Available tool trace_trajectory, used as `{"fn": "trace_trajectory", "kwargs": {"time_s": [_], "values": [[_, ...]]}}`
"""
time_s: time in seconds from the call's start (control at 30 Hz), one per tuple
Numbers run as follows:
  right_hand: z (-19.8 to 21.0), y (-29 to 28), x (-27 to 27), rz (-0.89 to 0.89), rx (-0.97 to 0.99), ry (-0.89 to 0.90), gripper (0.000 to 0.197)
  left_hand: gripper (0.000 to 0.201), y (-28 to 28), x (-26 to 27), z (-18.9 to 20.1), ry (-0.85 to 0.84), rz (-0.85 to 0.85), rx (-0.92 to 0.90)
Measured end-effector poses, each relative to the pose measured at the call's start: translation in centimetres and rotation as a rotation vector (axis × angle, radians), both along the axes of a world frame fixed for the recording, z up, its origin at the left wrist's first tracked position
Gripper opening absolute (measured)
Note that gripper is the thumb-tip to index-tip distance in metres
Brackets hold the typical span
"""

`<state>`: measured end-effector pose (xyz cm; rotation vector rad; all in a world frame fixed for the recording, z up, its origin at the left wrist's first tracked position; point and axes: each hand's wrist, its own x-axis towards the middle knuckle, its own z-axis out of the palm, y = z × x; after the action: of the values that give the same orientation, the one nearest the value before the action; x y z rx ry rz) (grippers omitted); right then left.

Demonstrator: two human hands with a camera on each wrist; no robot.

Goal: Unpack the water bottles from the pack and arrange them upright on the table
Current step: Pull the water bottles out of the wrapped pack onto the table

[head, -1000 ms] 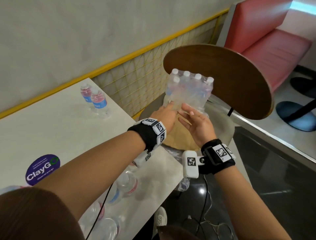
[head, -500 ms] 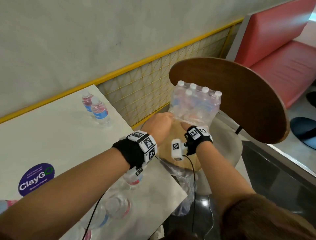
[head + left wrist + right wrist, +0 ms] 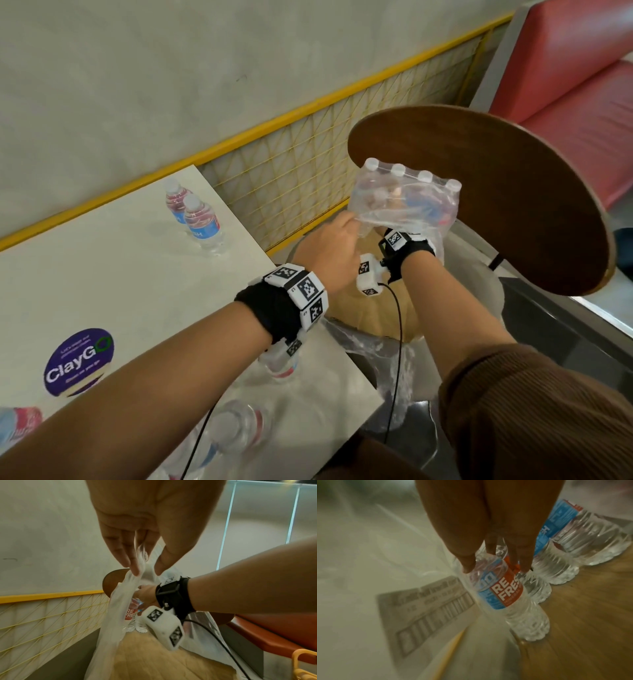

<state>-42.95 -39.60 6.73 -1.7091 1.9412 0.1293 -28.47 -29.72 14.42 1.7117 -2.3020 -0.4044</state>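
A shrink-wrapped pack of water bottles (image 3: 428, 202) stands on a chair seat past the table's right end, its white caps in a row on top. My left hand (image 3: 145, 572) pinches a fold of the clear wrap (image 3: 120, 601) and holds it away from the bottles. My right hand (image 3: 494, 568) is inside the wrap, thumb and fingers closed around the top of a bottle with a red and blue label (image 3: 503, 596). More bottles (image 3: 556, 563) stand behind it on the wooden seat. Two bottles (image 3: 202, 222) stand upright at the far edge of the white table (image 3: 120, 291).
Several more bottles (image 3: 236, 428) stand on the table's near corner under my left forearm. A purple ClayGo sticker (image 3: 78, 361) is on the tabletop. The chair's brown wooden back (image 3: 496, 192) rises behind the pack. A yellow mesh rail (image 3: 291, 164) and a red bench (image 3: 582, 85) lie beyond.
My right hand, which was flat against the outside of the pack, has gone inside the wrap onto a bottle. My left hand has closed on the wrap and pulled it open.
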Motion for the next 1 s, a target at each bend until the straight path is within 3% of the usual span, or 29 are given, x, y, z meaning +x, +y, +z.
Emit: {"fn": "trace_trajectory", "kwargs": {"time_s": [0.07, 0.13, 0.27, 0.4, 0.5, 0.6, 0.77, 1.0], "values": [[-0.4, 0.4, 0.5, -0.095, 0.047, -0.171, 0.052, 0.05, -0.1, 0.3, -0.2, 0.0, -0.002, 0.014], [-0.9, 1.2, 1.4, -0.162, -0.026, -0.362, 0.05, 0.054, -0.3, 0.7, -0.4, -0.004, 0.004, 0.038], [0.3, 6.2, 1.9, -0.204, -0.189, -0.499, 0.04, 0.051, -1.1, 1.8, -0.7, -0.081, -0.015, 0.094], [2.1, 11.6, 1.5, 0.029, -0.363, -0.496, 0.024, 0.043, -2.0, 2.4, -1.4, -0.112, -0.023, 0.065], [3.9, 15.5, 1.6, 0.288, -0.299, -0.39, 0.029, 0.039, -2.1, 2.6, -1.8, -0.11, -0.06, 0.055], [5.3, 18.8, 1.8, 0.479, -0.182, -0.388, 0.032, 0.051, -1.6, 2.5, -1.7, -0.159, -0.072, 0.083], [6.0, 23.3, 2.6, 0.665, -0.078, -0.45, 0.032, 0.052, -1.0, 2.7, -1.0, -0.11, -0.092, 0.059], [2.3, 26.6, 5.7, 0.833, 0.051, -0.494, 0.033, 0.052, -0.5, 3.0, -0.7, -0.117, -0.132, 0.031]]}}
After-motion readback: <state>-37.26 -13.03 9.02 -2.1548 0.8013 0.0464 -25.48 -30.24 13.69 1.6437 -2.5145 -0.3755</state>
